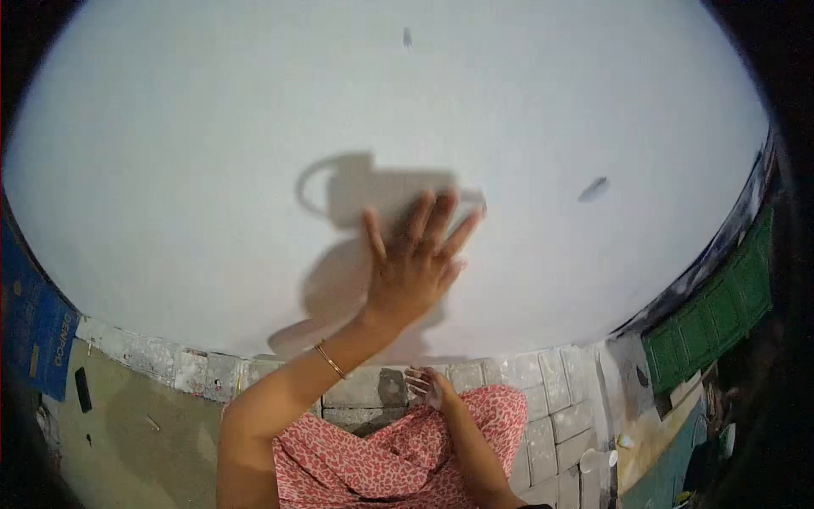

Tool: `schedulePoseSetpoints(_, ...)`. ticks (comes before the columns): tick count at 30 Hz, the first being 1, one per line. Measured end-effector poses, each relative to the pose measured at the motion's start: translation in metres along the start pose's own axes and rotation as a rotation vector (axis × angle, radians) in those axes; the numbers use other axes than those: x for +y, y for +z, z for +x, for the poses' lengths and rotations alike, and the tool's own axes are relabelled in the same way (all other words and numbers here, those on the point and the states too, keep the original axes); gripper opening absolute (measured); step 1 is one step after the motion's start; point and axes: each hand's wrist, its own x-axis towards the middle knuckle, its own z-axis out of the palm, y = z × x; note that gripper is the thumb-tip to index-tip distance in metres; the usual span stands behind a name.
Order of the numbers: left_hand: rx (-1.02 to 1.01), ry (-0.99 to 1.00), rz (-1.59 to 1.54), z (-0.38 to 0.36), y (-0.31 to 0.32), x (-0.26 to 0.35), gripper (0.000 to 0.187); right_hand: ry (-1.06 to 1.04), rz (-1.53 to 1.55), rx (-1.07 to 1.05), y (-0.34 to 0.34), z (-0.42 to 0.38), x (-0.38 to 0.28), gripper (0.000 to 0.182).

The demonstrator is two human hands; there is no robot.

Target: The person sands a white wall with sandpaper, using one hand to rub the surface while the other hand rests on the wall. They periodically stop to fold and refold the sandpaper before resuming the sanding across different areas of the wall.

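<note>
My left hand [413, 263] is raised and pressed flat against a large white wall [212, 170], fingers spread and pointing up. A thin gold bangle [331, 360] circles that wrist. A pale strip [475, 200] shows at the fingertips; I cannot tell whether something lies under the palm. The hand and arm cast a dark shadow [339, 195] on the wall to the left. My right hand [431, 388] rests low on my knee, on red patterned cloth [407, 458], with its fingers loosely apart and nothing in it.
Grey paving blocks [543, 407], spattered white, run along the wall's foot. A blue printed sheet [38, 335] hangs at the left and a small black object [82, 388] lies on the ground. A green slatted crate [721, 314] stands right. Dark marks [593, 189] dot the wall.
</note>
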Motion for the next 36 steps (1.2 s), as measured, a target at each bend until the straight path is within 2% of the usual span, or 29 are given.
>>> schedulePoseSetpoints(2, -0.097, 0.050, -0.052, -0.025, 0.013, 0.010, 0.070, -0.002, -0.031, 0.002, 0.004, -0.006, -0.005, 0.039)
schedulePoseSetpoints(6, -0.162, 0.128, -0.015, -0.033, 0.007, 0.000, 0.072, 0.017, -0.055, 0.004, 0.002, 0.003, -0.004, 0.037)
schedulePoseSetpoints(8, -0.033, 0.399, 0.235, -0.012, -0.008, -0.017, 0.071, -0.002, -0.051, 0.011, 0.006, -0.004, -0.005, 0.038)
schedulePoseSetpoints(9, -0.027, 0.408, 0.237, -0.002, -0.013, -0.024, 0.071, -0.032, -0.087, 0.009, 0.007, -0.006, -0.006, 0.039)
schedulePoseSetpoints(11, -0.045, 0.663, 0.284, 0.015, -0.023, -0.040, 0.071, -0.036, -0.042, 0.018, 0.007, -0.006, -0.004, 0.039)
schedulePoseSetpoints(15, -0.136, 0.748, 0.285, 0.056, -0.044, -0.054, 0.062, -0.031, -0.025, 0.065, 0.019, -0.016, -0.008, 0.036)
schedulePoseSetpoints(17, 0.019, 0.672, 0.213, 0.077, -0.048, -0.065, 0.056, -0.021, -0.027, 0.062, 0.012, -0.011, -0.007, 0.034)
schedulePoseSetpoints(21, 0.077, 0.523, 0.082, 0.097, -0.071, -0.087, 0.054, -0.037, -0.030, 0.055, 0.003, 0.001, 0.000, 0.037)
schedulePoseSetpoints(23, 0.164, 0.383, 0.085, 0.090, -0.072, -0.084, 0.066, -0.005, -0.027, 0.057, 0.000, -0.004, 0.000, 0.037)
schedulePoseSetpoints(32, 0.166, 0.209, 0.179, 0.078, -0.059, -0.087, 0.055, -0.048, -0.109, -0.011, 0.003, -0.006, -0.001, 0.042)
schedulePoseSetpoints(35, 0.237, -0.006, 0.197, 0.070, -0.059, -0.094, 0.059, -0.036, -0.076, -0.001, -0.001, 0.000, 0.002, 0.040)
schedulePoseSetpoints(36, 0.237, -0.002, 0.197, 0.069, -0.059, -0.097, 0.059, -0.038, -0.054, -0.008, -0.002, 0.002, 0.003, 0.040)
